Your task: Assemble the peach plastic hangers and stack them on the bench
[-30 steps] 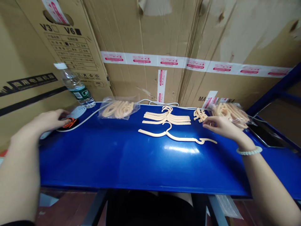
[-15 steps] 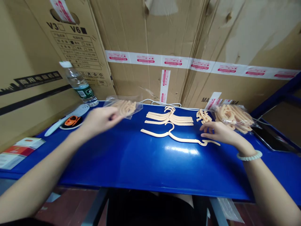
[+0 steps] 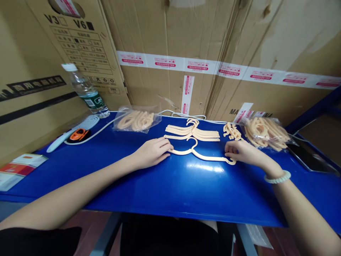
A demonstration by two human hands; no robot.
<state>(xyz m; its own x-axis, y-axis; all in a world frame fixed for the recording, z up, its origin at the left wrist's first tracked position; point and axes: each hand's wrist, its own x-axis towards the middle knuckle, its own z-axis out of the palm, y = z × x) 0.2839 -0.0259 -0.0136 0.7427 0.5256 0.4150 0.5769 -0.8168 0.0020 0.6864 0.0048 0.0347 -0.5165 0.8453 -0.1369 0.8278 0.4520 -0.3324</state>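
Note:
A beige plastic hanger point(image 3: 210, 158) lies nearest me on the blue table, its hook pointing away. My left hand point(image 3: 153, 152) is closed on its left end, with the fingertips over the bar and the thumb in front. My right hand point(image 3: 245, 153) is curled just above the hanger's right end, where a small hooked piece point(image 3: 231, 161) shows. Whatever those fingers hold is hidden. Behind the front hanger, several matching hangers point(image 3: 178, 131) lie nested together. A small pile of beige hooked pieces point(image 3: 231, 131) sits beyond my right hand.
Clear bags of beige parts lie at back left point(image 3: 137, 120) and back right point(image 3: 266, 132). A water bottle point(image 3: 92, 97), a hairbrush point(image 3: 87, 122), an orange-and-black object point(image 3: 80, 135) and a printed box point(image 3: 22, 169) are on the left. A dark phone-like slab point(image 3: 310, 158) lies right. Cardboard point(image 3: 165, 89) stands behind.
My left hand has come right, from beside the left bag to the front hanger's left end. My right hand has shifted slightly left and its fingers have curled more. The view has tilted a little.

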